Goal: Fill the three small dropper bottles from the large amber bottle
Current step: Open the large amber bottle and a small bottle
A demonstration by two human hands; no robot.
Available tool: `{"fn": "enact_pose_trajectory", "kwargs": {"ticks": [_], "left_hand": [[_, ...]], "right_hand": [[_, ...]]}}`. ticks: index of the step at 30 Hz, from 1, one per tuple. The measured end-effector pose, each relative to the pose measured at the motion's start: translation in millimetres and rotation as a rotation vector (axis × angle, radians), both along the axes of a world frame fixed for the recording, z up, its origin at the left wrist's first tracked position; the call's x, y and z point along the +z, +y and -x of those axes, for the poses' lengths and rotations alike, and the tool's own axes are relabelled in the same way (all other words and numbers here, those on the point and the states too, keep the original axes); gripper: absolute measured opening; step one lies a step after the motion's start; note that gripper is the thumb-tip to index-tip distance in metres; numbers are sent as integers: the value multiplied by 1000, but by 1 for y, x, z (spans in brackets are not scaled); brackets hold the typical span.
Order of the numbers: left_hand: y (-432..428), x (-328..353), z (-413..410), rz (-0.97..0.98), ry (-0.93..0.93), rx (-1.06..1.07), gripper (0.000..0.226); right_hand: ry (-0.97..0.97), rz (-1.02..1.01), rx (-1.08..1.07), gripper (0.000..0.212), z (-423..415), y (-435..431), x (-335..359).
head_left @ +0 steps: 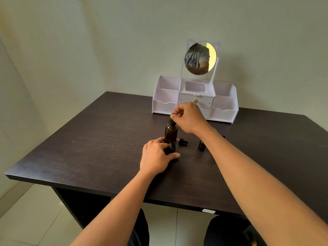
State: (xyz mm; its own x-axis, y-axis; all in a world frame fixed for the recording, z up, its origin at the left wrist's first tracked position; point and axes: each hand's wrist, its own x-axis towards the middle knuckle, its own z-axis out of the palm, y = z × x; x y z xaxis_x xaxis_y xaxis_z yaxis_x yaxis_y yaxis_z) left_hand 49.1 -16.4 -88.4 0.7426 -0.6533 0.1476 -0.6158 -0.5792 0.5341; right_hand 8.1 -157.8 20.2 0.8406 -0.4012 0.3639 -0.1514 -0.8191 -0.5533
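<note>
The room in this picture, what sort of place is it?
Probably a home room, set up as a dressing or vanity corner. A dark table stands against bare walls, carrying a white organizer with drawers and a round mirror with cat ears. Small amber bottles sit on the table.

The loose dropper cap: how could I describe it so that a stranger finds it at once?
Start at the white organizer at the table's far edge and come toward the person to the large amber bottle. Just right of its base lies the dropper cap, the only black piece on its side, with no bottle under it.
</note>
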Motion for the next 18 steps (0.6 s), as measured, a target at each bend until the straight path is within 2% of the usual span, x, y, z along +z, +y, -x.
{"fn": "enact_pose_trajectory", "kwargs": {"ticks": [12,18], "left_hand": [[0,-6,-3,7,3,-1,63],[1,-7,-3,16,12,-3,62]], "right_hand": [[-35,-64,-26,6,5,-3,2],[18,-50,-48,18,3,-5,8]]}}
